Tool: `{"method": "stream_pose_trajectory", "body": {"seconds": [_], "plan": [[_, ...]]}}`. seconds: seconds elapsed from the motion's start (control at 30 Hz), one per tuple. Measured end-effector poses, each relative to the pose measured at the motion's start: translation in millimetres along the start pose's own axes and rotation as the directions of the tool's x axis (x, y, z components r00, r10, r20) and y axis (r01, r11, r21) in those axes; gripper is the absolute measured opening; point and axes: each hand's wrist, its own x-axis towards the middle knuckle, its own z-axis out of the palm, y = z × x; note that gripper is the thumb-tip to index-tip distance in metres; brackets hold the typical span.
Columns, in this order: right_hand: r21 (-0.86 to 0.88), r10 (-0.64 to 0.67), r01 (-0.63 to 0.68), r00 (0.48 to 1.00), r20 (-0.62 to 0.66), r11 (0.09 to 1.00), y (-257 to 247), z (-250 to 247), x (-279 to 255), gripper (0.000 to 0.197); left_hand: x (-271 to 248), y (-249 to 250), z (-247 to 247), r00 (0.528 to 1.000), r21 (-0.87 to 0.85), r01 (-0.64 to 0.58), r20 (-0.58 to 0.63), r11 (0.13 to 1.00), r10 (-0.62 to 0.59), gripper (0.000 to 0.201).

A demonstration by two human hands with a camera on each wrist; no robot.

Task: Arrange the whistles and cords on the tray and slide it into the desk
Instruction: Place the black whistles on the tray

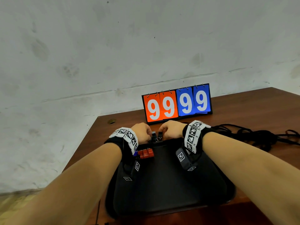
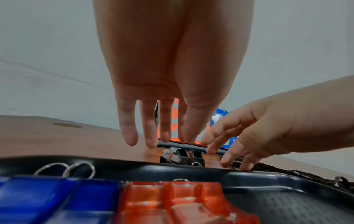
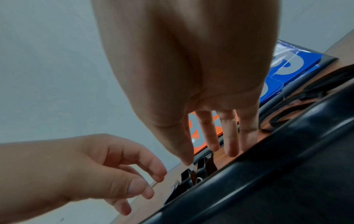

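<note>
While over black whistles (image 1: 155, 136), hands (image 1: 156, 132) hover, fingers extended

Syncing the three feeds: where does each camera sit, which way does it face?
Head: above, looking forward and down at the tray and scoreboard; both forearms show.
Left wrist: low over the tray, along the left hand toward the black whistles.
Right wrist: along the right hand, tilted, toward them.
Shared: both wrist views show both hands, whistles, scoreboard.

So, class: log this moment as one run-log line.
stage: reaching | left hand: open, above black whistles | right hand: open, above them | tray: red whistles and blue whistles aboard | cords: on desk
</note>
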Motion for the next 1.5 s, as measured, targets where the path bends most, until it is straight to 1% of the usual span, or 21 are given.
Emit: {"method": "stream_pose_trajectory", "body": {"seconds": [0.1,0.2,0.37,0.43,0.5,0.67,0.73,0.87,1.0,1.07,1.13,1.2,1.3,1.37,1.43,1.5], "plan": [[-0.078,-0.018,0.022,0.998,0.054,0.997,-1,3,12,0.044,8,-1,3,1.0,0.004,-0.007,0.02,1.0,0.007,0.028],[-0.118,-0.018,0.029,0.995,0.097,0.993,-3,4,18,0.044,13,1,5,0.998,0.001,-0.024,0.054,1.0,0.024,0.038],[-0.165,-0.019,0.044,0.988,0.15,0.985,-2,4,23,0.049,16,5,7,0.994,0.019,-0.051,0.093,0.999,0.049,0.039],[-0.157,-0.012,0.032,0.992,0.124,0.987,1,3,24,0.048,16,5,8,0.994,0.016,-0.053,0.097,0.998,0.052,0.038],[-0.148,-0.006,0.016,0.998,0.067,0.989,4,3,24,0.043,15,7,9,0.994,0.036,-0.058,0.094,0.998,0.054,0.038],[-0.166,0.027,-0.035,0.998,-0.05,0.986,9,5,22,0.028,10,15,12,0.997,0.179,-0.038,0.074,0.983,0.025,0.036],[-0.157,0.045,-0.056,0.996,-0.075,0.986,11,4,23,0.023,8,19,10,0.996,0.222,-0.044,0.081,0.974,0.027,0.038],[-0.128,0.065,-0.078,0.993,-0.103,0.989,16,3,22,0.021,5,29,7,0.994,0.331,-0.068,0.1,0.941,0.037,0.041],[-0.084,0.082,-0.094,0.987,-0.139,0.992,20,1,21,0.019,5,33,9,0.988,0.368,-0.078,0.154,0.927,0.022,0.044],[-0.061,0.089,-0.1,0.983,-0.16,0.993,22,0,21,0.017,6,32,9,0.988,0.33,-0.071,0.153,0.941,0.021,0.044],[-0.039,0.091,-0.1,0.978,-0.188,0.994,23,-1,20,0.014,6,30,10,0.994,0.273,-0.063,0.101,0.96,0.037,0.042],[-0.016,0.081,-0.087,0.973,-0.217,0.996,24,-2,18,0.011,8,28,11,0.998,0.177,-0.057,-0.01,0.983,0.06,0.037],[0.057,0.062,-0.049,0.961,-0.269,0.997,27,-3,14,0.008,9,24,12,0.983,-0.074,-0.056,-0.18,0.996,0.042,0.025],[0.144,0.063,-0.014,0.938,-0.34,0.989,29,-5,11,0.012,6,23,9,0.97,-0.191,-0.059,-0.243,0.98,0.011,0.017],[0.249,0.073,0.035,0.908,-0.414,0.968,28,-9,6,0.019,0,24,4,0.958,-0.26,-0.069,-0.286,0.963,-0.009,0.008],[0.335,0.092,0.063,0.9,-0.426,0.94,23,-14,-4,0.031,-7,25,0,0.95,-0.298,-0.076,-0.311,0.952,-0.022,0.009]]}}
